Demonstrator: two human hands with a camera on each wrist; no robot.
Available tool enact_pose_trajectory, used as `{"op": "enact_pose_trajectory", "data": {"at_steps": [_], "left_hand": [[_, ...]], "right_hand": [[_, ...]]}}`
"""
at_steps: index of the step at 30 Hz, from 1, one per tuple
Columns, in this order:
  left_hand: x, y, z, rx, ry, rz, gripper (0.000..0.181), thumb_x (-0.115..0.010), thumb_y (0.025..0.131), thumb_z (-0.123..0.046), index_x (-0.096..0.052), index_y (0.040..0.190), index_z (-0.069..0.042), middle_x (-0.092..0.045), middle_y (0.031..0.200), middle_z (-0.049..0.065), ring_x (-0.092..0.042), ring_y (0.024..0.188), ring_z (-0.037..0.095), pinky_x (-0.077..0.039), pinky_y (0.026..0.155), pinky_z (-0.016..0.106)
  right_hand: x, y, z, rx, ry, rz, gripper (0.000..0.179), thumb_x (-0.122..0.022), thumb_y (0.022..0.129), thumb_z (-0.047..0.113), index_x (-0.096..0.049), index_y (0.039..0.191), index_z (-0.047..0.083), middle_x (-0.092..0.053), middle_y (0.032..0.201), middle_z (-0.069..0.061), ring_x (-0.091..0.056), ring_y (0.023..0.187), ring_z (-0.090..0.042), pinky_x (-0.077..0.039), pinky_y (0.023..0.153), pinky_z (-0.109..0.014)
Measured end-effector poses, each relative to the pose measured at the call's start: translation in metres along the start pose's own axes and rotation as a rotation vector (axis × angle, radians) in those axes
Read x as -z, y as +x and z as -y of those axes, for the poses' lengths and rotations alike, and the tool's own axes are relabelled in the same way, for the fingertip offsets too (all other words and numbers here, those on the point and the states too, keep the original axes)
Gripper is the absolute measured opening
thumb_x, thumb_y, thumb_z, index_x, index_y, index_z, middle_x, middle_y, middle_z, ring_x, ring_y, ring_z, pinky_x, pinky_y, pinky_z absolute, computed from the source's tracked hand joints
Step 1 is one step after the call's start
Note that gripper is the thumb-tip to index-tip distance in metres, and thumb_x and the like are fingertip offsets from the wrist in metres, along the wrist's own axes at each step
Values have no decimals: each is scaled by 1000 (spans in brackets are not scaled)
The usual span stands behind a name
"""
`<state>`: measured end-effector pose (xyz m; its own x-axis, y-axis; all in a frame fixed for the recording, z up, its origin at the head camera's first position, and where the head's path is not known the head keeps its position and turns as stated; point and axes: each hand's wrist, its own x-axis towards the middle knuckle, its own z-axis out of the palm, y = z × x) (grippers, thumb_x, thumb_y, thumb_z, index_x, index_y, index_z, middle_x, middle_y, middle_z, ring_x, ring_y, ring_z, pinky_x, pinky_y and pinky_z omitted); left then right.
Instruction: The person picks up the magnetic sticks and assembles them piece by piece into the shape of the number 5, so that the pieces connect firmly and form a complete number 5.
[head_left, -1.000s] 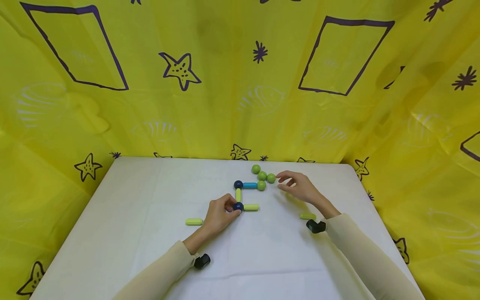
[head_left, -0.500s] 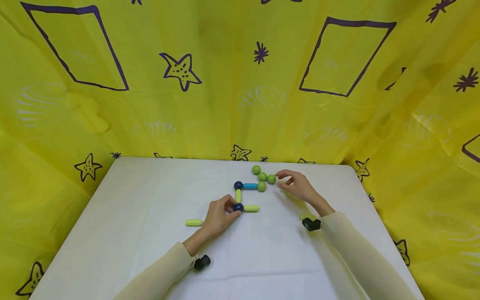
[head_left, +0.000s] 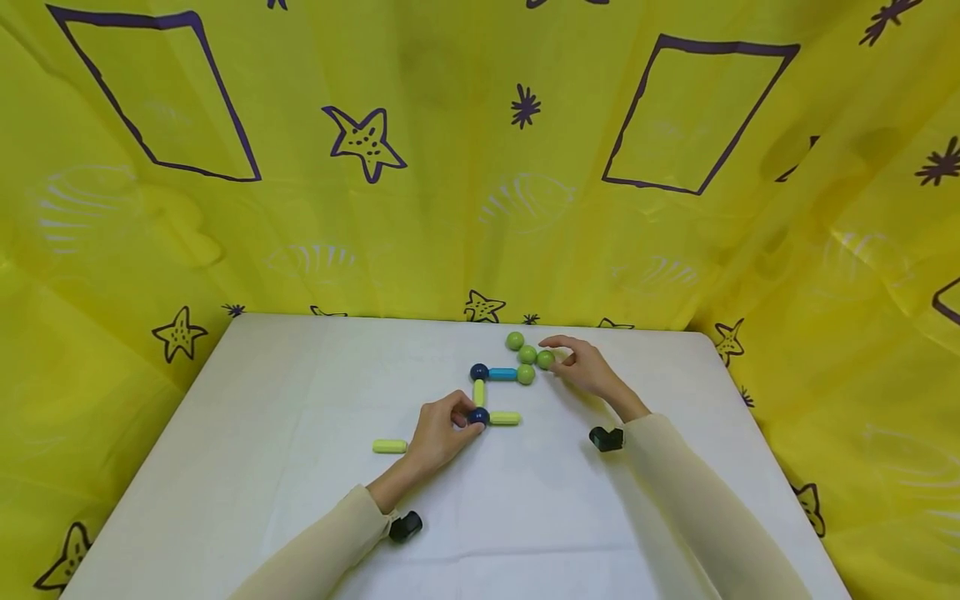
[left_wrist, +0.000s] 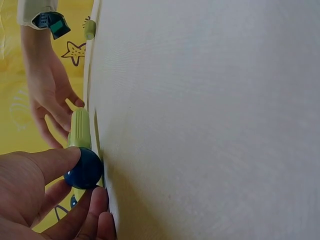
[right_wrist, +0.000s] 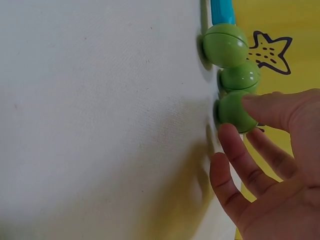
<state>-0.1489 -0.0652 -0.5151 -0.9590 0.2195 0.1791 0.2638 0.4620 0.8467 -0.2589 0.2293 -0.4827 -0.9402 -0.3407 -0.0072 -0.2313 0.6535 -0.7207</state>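
My left hand [head_left: 438, 429] pinches a dark blue ball [head_left: 478, 417] at the corner of a small ball-and-rod shape on the table. From that ball run two yellow-green rods, one pointing right [head_left: 505, 418] and one pointing away [head_left: 478, 392] to a second dark blue ball [head_left: 479, 372]. A blue rod [head_left: 502, 375] links the second ball to a green ball [head_left: 526, 374]. My right hand [head_left: 588, 368] is at the rightmost green ball [right_wrist: 235, 111], its thumb overlapping it in the right wrist view and its fingers spread loosely around it.
Two more green balls, one in the middle [head_left: 528, 355] and one farther back [head_left: 515, 341], sit in a touching cluster. A loose yellow-green rod [head_left: 389, 447] lies left of my left wrist. Another rod [left_wrist: 90, 30] lies near the right wrist. A yellow curtain [head_left: 450, 233] surrounds the white table [head_left: 300, 375].
My right hand has moved left to the rightmost green ball, its thumb now overlapping it. The right wrist now covers the rod on the right in the head view. My left hand keeps its hold.
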Motion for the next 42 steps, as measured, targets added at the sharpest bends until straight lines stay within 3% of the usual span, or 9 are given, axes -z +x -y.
{"op": "enact_pose_trajectory", "data": {"at_steps": [13,32,42], "left_hand": [[1,0,-1,-2,-8,-5,20,-82,87,-7,-68,101,-6,-72,93,6,-65,81,21,-50,72,25],[0,0,1,-8,2,-6,20,-82,87,-7,-68,101,-7,-72,94,5,-65,81,21,-53,73,31],[3,0,-2,-6,-2,3,20,-82,87,-7,-68,102,-6,-72,95,7,-65,81,21,-54,73,31]], "right_hand": [[-7,4,-6,9,-8,5,32,-68,95,2,-71,125,10,-65,133,-15,-61,73,-18,-51,65,-31],[-9,4,-11,-9,-23,-23,35,-69,95,2,-69,129,11,-66,133,-13,-62,80,-20,-52,72,-32],[-6,2,-8,-11,-17,-7,34,-71,94,4,-68,128,7,-68,124,-21,-64,76,-20,-52,69,-30]]}}
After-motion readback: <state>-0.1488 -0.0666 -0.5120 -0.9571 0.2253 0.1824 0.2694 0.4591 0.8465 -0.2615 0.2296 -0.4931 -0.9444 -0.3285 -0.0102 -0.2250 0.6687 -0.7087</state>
